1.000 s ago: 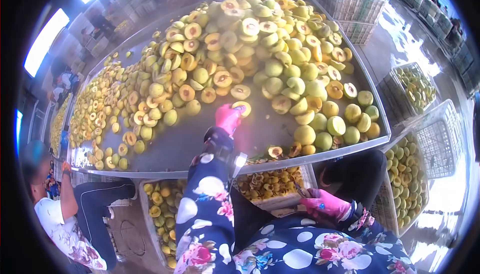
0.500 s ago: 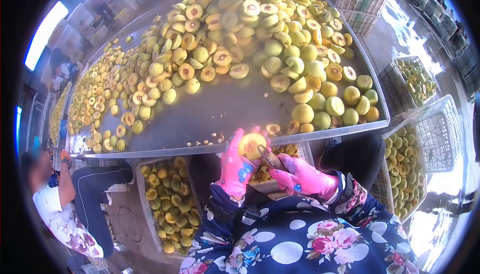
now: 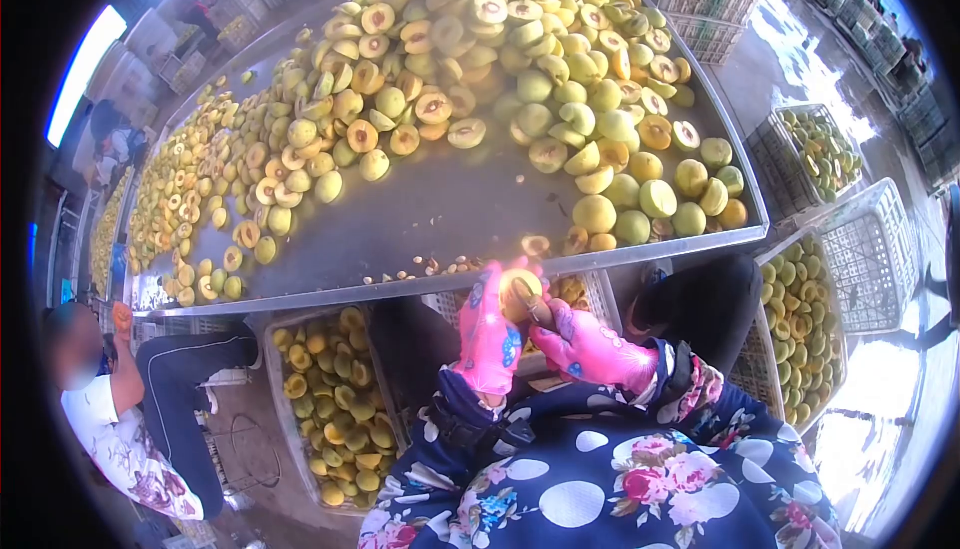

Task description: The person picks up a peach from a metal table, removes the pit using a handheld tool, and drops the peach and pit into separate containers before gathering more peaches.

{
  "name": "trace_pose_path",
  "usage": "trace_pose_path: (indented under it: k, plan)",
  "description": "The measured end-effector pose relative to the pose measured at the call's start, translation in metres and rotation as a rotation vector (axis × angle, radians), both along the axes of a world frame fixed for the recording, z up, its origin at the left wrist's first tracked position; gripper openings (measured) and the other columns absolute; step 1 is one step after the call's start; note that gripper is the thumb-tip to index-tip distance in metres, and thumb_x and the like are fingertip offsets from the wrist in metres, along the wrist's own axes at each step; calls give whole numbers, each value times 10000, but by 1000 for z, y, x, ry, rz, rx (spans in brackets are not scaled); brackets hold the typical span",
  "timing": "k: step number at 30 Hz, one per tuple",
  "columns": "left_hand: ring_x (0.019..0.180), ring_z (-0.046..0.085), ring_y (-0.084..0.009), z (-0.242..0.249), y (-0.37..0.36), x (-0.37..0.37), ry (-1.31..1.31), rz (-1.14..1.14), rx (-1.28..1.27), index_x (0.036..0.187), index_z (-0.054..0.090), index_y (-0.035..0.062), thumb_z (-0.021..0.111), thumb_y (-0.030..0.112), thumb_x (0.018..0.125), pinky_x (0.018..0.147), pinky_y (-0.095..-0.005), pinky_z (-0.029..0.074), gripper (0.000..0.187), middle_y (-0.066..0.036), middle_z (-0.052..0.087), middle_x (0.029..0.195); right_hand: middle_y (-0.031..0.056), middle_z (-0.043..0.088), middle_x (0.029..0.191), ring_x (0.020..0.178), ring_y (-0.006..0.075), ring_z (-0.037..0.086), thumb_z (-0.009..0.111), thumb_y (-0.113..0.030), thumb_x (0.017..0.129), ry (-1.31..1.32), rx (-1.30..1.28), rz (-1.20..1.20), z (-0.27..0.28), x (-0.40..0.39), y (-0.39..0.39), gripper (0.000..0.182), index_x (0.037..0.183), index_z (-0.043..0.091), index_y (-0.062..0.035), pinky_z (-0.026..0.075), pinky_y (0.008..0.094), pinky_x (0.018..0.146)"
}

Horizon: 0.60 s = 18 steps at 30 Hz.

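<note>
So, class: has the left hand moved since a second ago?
Yes. The left hand has come back from the metal table to just below its near edge, holding a peach half.

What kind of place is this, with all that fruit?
Most likely a fruit-processing workshop. A long metal table is heaped with halved peaches, plastic crates of fruit stand around it, and a pink-gloved left hand holds a peach half while the right hand works a small tool into it.

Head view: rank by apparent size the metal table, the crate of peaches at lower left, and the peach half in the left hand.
1. metal table
2. crate of peaches
3. peach half, held in the left hand; being nearest the camera makes it look bigger, yet it stays smallest.
</note>
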<state>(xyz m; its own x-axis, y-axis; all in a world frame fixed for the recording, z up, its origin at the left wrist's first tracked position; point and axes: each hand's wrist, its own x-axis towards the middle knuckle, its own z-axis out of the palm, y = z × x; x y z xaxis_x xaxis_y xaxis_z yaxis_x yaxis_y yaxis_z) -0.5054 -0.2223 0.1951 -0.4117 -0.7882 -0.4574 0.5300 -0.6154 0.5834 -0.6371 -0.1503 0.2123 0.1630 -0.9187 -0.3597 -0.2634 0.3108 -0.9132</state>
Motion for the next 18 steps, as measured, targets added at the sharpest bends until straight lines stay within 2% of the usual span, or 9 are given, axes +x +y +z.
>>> trace_pose_path:
  k: [4,6,8,10,11,14,15,16,18]
  plan:
    - [838,626,-252,-5,-3,-2,-42,-47,-17,1095,566,-28,491,295,953,737,-346,531,360,-170,629,982,184,609,745,659,300,637,522,-216,918,38,49,51,5,-1,-1,336,1088,438,61,470,376,571]
    - [806,628,-248,-10,-6,-1,-97,-94,-55,1062,581,-19,504,279,949,715,-341,534,328,-161,637,951,206,610,749,685,342,634,525,-213,909,54,-36,110,4,-6,-2,341,1085,447,69,472,395,587]
    - [772,635,-226,-13,-6,-2,-232,-135,-118,1012,604,-19,526,271,941,685,-322,537,308,-153,649,916,163,600,723,650,286,617,519,-222,911,119,-89,165,-2,-11,1,343,1115,451,46,464,372,562]
    - [755,638,-204,-22,-4,-5,-303,-130,-167,980,617,-19,536,278,936,667,-305,535,310,-141,657,877,55,580,669,555,131,584,503,-245,927,238,-119,217,-19,-15,1,349,1177,449,-7,444,306,495]
    - [746,640,-192,-27,-3,-8,-341,-124,-191,964,623,-19,541,281,934,657,-297,535,312,-135,662,857,36,577,679,556,117,570,505,-242,922,223,-210,203,-40,-16,5,301,1130,479,-26,439,276,478]
    - [742,638,-177,-39,4,-9,-316,-110,-239,959,631,-18,534,287,936,659,-288,527,321,-125,667,842,24,561,677,508,100,531,503,-236,919,-313,337,130,-17,-18,5,236,1062,504,-48,421,238,447]
    - [746,633,-166,-24,8,-7,-354,-138,-267,957,636,-18,527,288,939,666,-282,514,326,-121,669,846,-31,484,646,455,39,455,475,-286,926,-351,443,135,-8,-19,4,258,1068,486,-71,389,189,412]
    - [740,628,-163,-24,8,-6,-376,-124,-319,943,640,-19,534,289,935,670,-280,503,326,-118,670,843,-19,473,602,437,61,447,482,-304,918,-357,461,139,0,-18,2,236,939,506,-69,371,207,396]
    - [726,630,-167,-30,11,-7,-336,-70,-250,929,643,-26,542,288,931,655,-286,504,330,-119,671,840,-25,428,541,431,68,436,477,-330,917,-427,489,122,-2,-17,4,296,755,486,-84,341,206,386]
